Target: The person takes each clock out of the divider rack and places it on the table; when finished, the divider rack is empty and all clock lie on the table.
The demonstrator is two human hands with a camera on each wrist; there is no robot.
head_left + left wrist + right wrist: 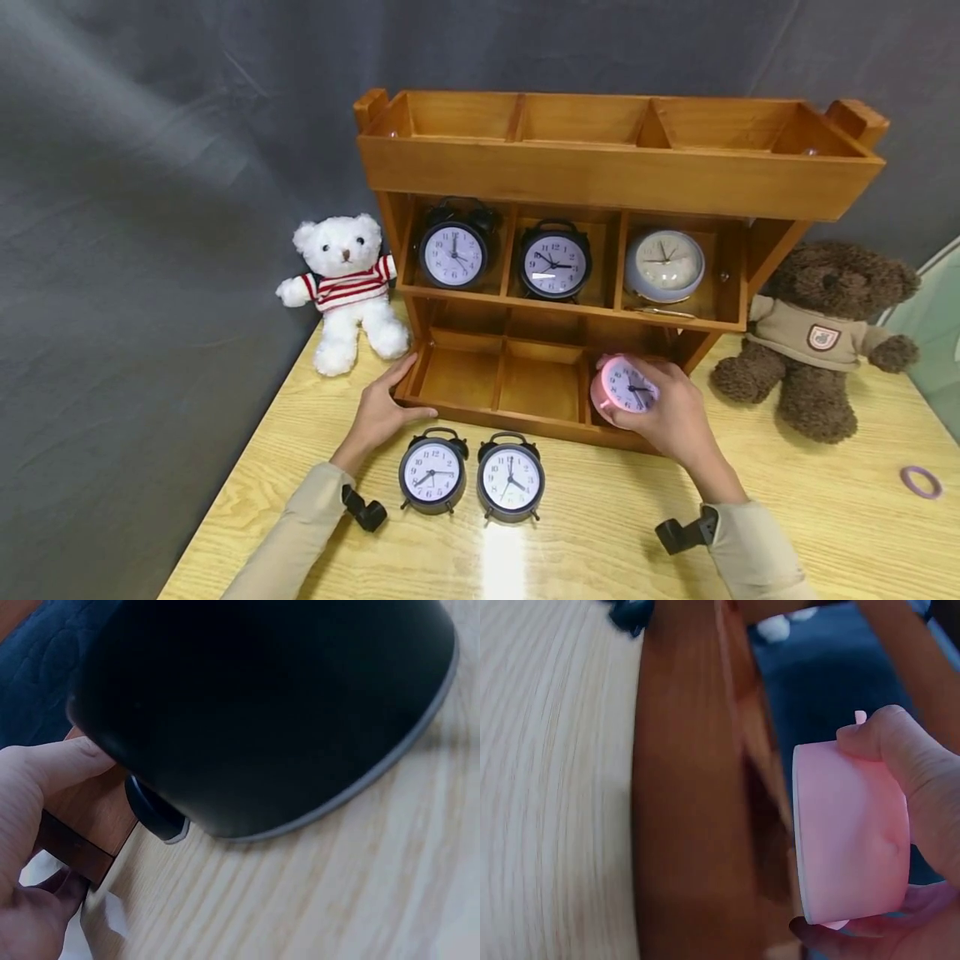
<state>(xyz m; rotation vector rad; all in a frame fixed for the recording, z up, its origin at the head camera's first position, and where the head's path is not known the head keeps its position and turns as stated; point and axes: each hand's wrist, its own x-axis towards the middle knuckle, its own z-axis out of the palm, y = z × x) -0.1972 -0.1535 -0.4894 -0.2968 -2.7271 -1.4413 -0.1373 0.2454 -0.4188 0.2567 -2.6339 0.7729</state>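
the right hand (675,412) grips the pink clock (626,387) close beside a divider (584,392); a careless tilt could snag it there. the left hand (380,417) holds the wooden rack (611,177) by its corner.

Only dial digits legible. Worktop (600,533): left black clock (432,472) and right black clock (511,477), 1–12 dials. Shelf (600,173), middle row: two more black clocks (453,254) (555,265), also 1–12. Pink clock (627,385): numbered dial, partly covered. Grey clock (665,265) digits and brown bear's badge (823,337) lettering: too small to read.
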